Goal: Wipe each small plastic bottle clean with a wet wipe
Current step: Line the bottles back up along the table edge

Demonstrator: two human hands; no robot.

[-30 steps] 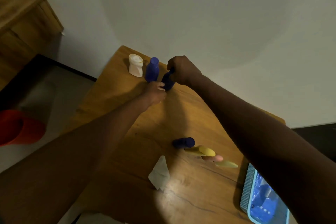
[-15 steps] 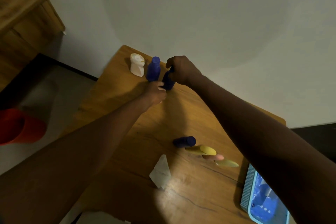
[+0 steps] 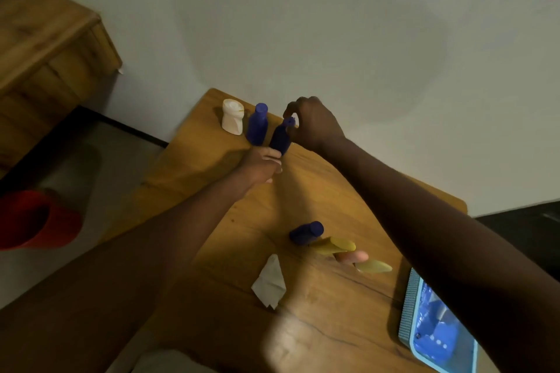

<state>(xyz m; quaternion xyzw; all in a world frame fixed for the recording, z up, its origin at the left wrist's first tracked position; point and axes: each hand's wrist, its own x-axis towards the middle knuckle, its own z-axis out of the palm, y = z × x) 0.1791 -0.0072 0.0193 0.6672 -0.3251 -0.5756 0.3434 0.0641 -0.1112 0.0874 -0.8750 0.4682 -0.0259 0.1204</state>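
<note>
Since a second ago the right hand has come off the dark blue bottle, baring its neck and cap. Its curled fingers sit just beside the cap. Whether that grip pinches anything cannot be told: a pale speck shows at the fingertips, too small to name. The left hand has its grip wrapped round the bottle's base, hiding it, at the far end of the worktop; the bottle leans.

Just beside it stand a blue bottle and a white bottle. Nearer lie a navy bottle, a yellow bottle, a pink bottle and a yellow-green bottle, all blurred, with a crumpled wet wipe near them. The right forearm and the frame edge cut off a blue packet.
</note>
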